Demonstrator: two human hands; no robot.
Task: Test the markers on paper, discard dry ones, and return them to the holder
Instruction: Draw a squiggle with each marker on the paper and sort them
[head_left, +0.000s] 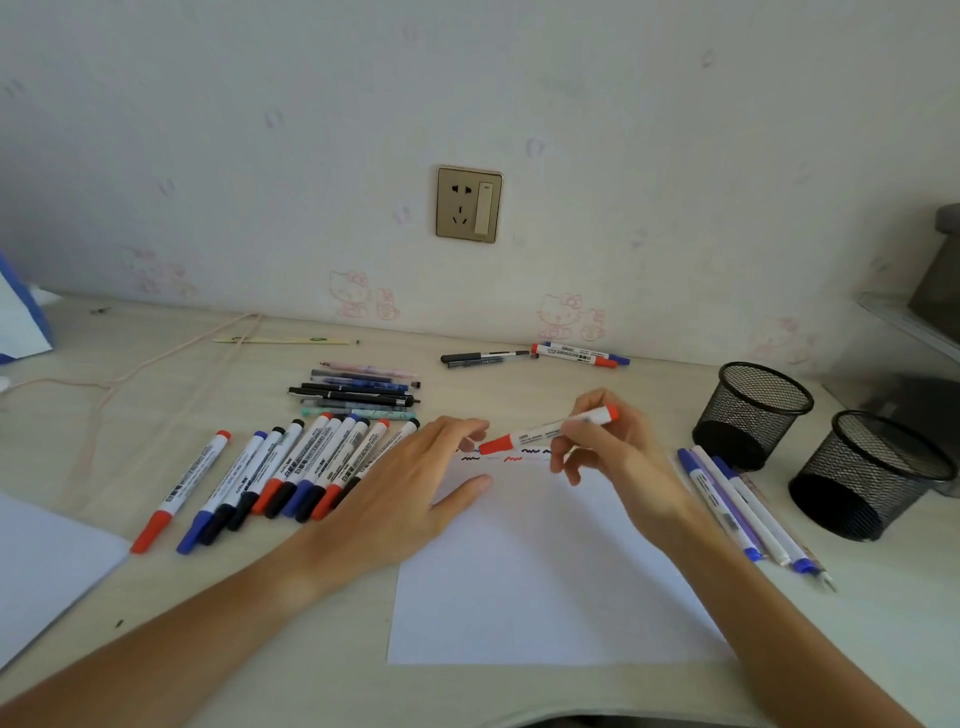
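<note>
1. The red-capped white plastic whiteboard marker in my right hand feels light, stiff and smooth, so I judge it slippery; mid-barrel is the best hold
2. My right fingers are clamped on its barrel, the marker tilted low over the white paper sheet, above the test squiggles
3. My left hand lies flat, fingers apart, pressing the paper; its fingertips reach the red cap
</note>
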